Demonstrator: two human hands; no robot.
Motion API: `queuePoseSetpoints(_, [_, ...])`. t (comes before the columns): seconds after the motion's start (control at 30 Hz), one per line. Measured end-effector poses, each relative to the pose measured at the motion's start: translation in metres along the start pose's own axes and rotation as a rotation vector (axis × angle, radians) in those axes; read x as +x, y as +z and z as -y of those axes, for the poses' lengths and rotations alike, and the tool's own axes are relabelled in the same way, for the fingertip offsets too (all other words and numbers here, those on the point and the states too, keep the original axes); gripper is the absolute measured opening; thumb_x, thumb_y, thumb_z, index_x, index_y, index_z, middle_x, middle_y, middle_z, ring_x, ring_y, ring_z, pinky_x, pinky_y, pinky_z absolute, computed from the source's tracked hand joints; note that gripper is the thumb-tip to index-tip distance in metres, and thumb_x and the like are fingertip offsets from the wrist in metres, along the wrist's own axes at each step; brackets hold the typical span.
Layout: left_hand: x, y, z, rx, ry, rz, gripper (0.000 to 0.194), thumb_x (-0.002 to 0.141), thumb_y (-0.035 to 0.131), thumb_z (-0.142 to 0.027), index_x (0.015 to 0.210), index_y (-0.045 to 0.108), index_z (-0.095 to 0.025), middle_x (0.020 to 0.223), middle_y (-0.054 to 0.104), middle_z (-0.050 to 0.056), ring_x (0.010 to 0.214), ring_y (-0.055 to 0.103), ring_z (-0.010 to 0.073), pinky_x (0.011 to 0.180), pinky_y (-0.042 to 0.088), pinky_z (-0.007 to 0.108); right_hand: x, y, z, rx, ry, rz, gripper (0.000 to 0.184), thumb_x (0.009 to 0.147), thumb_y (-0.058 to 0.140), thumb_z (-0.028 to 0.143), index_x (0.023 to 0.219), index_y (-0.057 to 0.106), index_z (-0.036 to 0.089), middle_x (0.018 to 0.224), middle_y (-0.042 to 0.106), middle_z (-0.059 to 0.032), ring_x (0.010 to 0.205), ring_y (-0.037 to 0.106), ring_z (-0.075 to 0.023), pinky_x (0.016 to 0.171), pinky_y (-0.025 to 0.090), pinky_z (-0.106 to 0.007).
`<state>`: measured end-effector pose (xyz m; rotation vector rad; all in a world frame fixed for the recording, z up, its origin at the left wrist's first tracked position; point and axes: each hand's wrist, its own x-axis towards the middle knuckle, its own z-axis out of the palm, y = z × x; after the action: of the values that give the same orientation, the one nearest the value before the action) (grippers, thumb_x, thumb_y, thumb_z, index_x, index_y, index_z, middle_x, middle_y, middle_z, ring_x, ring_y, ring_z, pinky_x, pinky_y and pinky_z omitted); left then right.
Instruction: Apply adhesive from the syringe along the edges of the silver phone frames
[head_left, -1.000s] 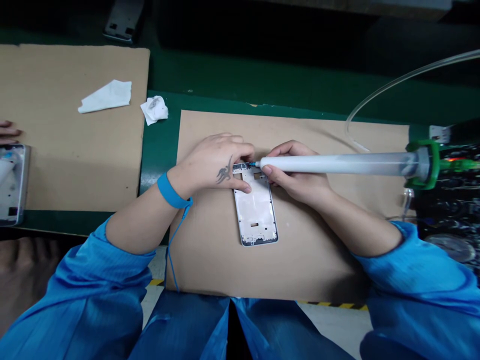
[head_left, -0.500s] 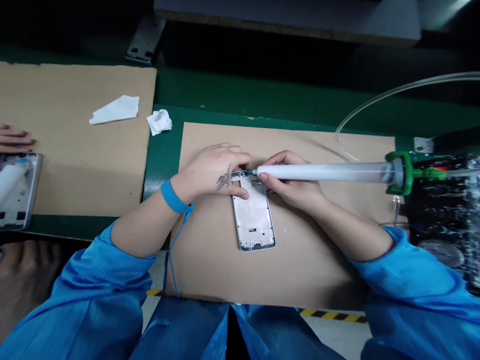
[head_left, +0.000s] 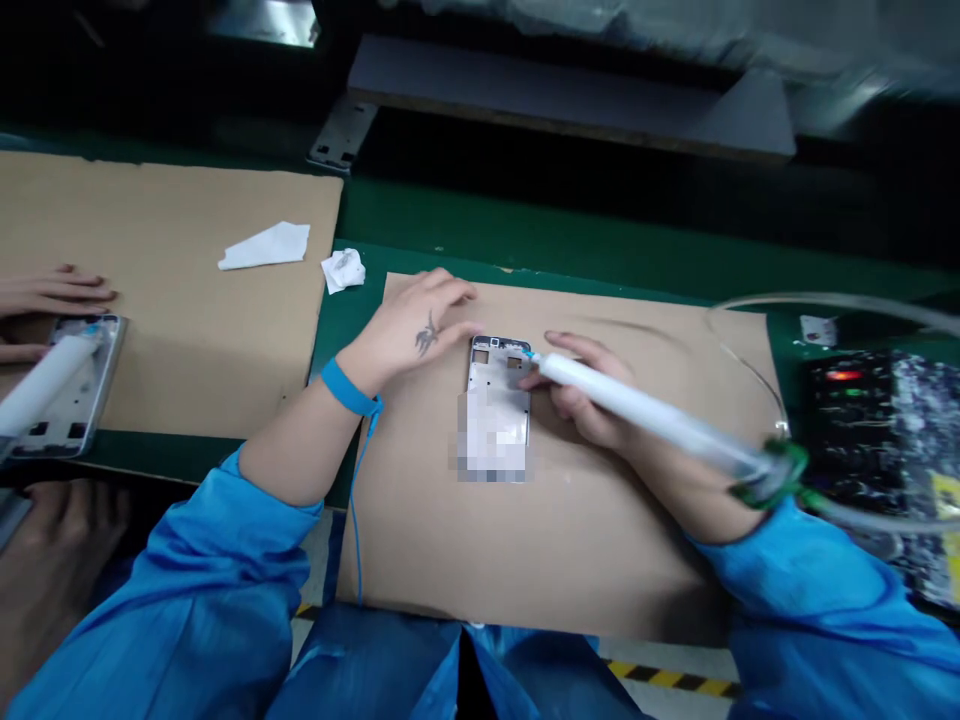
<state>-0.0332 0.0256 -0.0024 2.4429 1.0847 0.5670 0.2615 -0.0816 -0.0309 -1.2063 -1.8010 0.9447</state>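
My right hand point(head_left: 577, 390) is shut on a large white glue syringe point(head_left: 645, 415), whose fine blue tip rests at the top right corner of a silver phone middle frame point(head_left: 499, 375). The syringe slants down to the right, with a green fitting at its rear end. The frame lies flat on brown cardboard, and its lower part is blurred out. My left hand point(head_left: 409, 335) holds nothing. Its fingers are spread just left of the frame's top edge, and I cannot tell whether they touch it.
My left wrist wears a blue strap point(head_left: 346, 388) with a cord. To the left, a co-worker's hand point(head_left: 52, 292) is by another phone frame point(head_left: 79, 385) on a second cardboard sheet point(head_left: 180, 370), with several wipes point(head_left: 264, 245). A clear hose point(head_left: 825, 300) curves to the right.
The syringe's rear end has swung down toward me, from level to slanted. My left hand has lifted off the frame. The view has tilted upward, and the co-worker's syringe has moved further into view.
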Motion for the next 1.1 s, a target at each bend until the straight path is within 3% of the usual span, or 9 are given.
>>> queuePoseSetpoints(0.13, [-0.002, -0.009, 0.011, 0.228, -0.088, -0.084, 0.065, 0.111, 0.055, -0.067, 0.140, 0.077, -0.013, 0.139, 0.076, 0.019, 0.124, 0.066, 0.0393, 0.112, 0.054, 0.054, 0.003, 0.007, -0.001, -0.222, -0.039, 0.067, 0.056, 0.109, 0.061, 0.070, 0.145, 0.069, 0.028, 0.111, 0.089, -0.0098, 0.112, 0.087, -0.0333, 0.097, 0.072, -0.051])
queuePoseSetpoints(0.27, [-0.004, -0.012, 0.000, 0.316, -0.147, 0.020, 0.067, 0.117, 0.040, -0.050, 0.164, 0.059, -0.006, 0.130, 0.080, 0.020, 0.123, 0.066, 0.0395, 0.111, 0.055, 0.054, 0.030, -0.003, -0.011, -0.413, 0.083, -0.071, 0.056, 0.107, 0.064, 0.060, 0.154, 0.067, 0.029, 0.141, 0.082, -0.0121, 0.118, 0.084, -0.0383, 0.103, 0.071, -0.059])
queuePoseSetpoints(0.33, [-0.007, -0.013, -0.011, 0.349, -0.172, 0.074, 0.069, 0.115, 0.044, -0.048, 0.167, 0.055, -0.004, 0.137, 0.078, 0.023, 0.127, 0.066, 0.0404, 0.111, 0.055, 0.054, 0.054, -0.018, -0.021, -0.464, 0.158, -0.151, 0.060, 0.106, 0.063, 0.058, 0.157, 0.065, 0.028, 0.140, 0.081, -0.0134, 0.119, 0.083, -0.0404, 0.107, 0.068, -0.062])
queuePoseSetpoints(0.5, [-0.012, -0.014, -0.040, 0.355, -0.232, 0.265, 0.125, 0.085, 0.079, -0.088, 0.175, 0.046, -0.008, 0.175, 0.046, 0.034, 0.161, 0.046, 0.0521, 0.133, 0.036, 0.061, 0.111, -0.058, -0.047, -0.511, 0.411, -0.422, 0.065, 0.103, 0.065, 0.052, 0.163, 0.062, 0.025, 0.136, 0.081, -0.0169, 0.128, 0.078, -0.0394, 0.114, 0.060, -0.057])
queuePoseSetpoints(0.6, [-0.011, -0.015, -0.054, 0.334, -0.310, 0.424, 0.150, 0.072, 0.091, -0.088, 0.183, 0.026, -0.012, 0.186, 0.017, 0.036, 0.175, 0.017, 0.0576, 0.141, 0.021, 0.063, 0.119, -0.064, -0.053, -0.546, 0.445, -0.520, 0.074, 0.108, 0.055, 0.052, 0.172, 0.048, 0.015, 0.146, 0.076, -0.0251, 0.136, 0.073, -0.0414, 0.120, 0.054, -0.061])
queuePoseSetpoints(0.7, [-0.008, -0.017, -0.063, 0.323, -0.322, 0.494, 0.155, 0.070, 0.099, -0.077, 0.186, 0.016, -0.016, 0.188, 0.008, 0.035, 0.177, 0.008, 0.0570, 0.142, 0.015, 0.063, 0.118, -0.049, -0.045, -0.560, 0.352, -0.480, 0.073, 0.104, 0.057, 0.048, 0.171, 0.045, 0.020, 0.150, 0.076, -0.0201, 0.138, 0.074, -0.0415, 0.124, 0.052, -0.065])
queuePoseSetpoints(0.83, [-0.008, -0.015, -0.066, 0.293, -0.348, 0.494, 0.145, 0.074, 0.098, -0.074, 0.185, 0.023, -0.016, 0.189, 0.007, 0.033, 0.178, 0.006, 0.0556, 0.143, 0.014, 0.062, 0.137, -0.005, -0.018, -0.499, 0.148, -0.120, 0.068, 0.095, 0.073, 0.052, 0.159, 0.060, 0.033, 0.145, 0.081, -0.0070, 0.132, 0.079, -0.0360, 0.122, 0.059, -0.055])
queuePoseSetpoints(0.93, [-0.010, -0.007, -0.061, 0.238, -0.334, 0.504, 0.139, 0.078, 0.092, -0.076, 0.184, 0.026, -0.016, 0.191, -0.001, 0.027, 0.179, -0.005, 0.0515, 0.145, 0.005, 0.060, 0.180, 0.030, 0.001, -0.443, -0.027, 0.126, 0.069, 0.101, 0.066, 0.058, 0.164, 0.056, 0.033, 0.149, 0.078, -0.0095, 0.135, 0.078, -0.0363, 0.119, 0.062, -0.054])
queuePoseSetpoints(1.1, [-0.013, 0.013, -0.048, 0.178, -0.286, 0.494, 0.134, 0.083, 0.076, -0.086, 0.185, 0.021, -0.019, 0.193, -0.004, 0.018, 0.179, -0.017, 0.0453, 0.145, -0.006, 0.061, 0.269, 0.081, 0.017, -0.469, -0.092, 0.198, 0.081, 0.096, 0.071, 0.059, 0.169, 0.051, 0.028, 0.152, 0.077, -0.0118, 0.138, 0.076, -0.0403, 0.123, 0.057, -0.060])
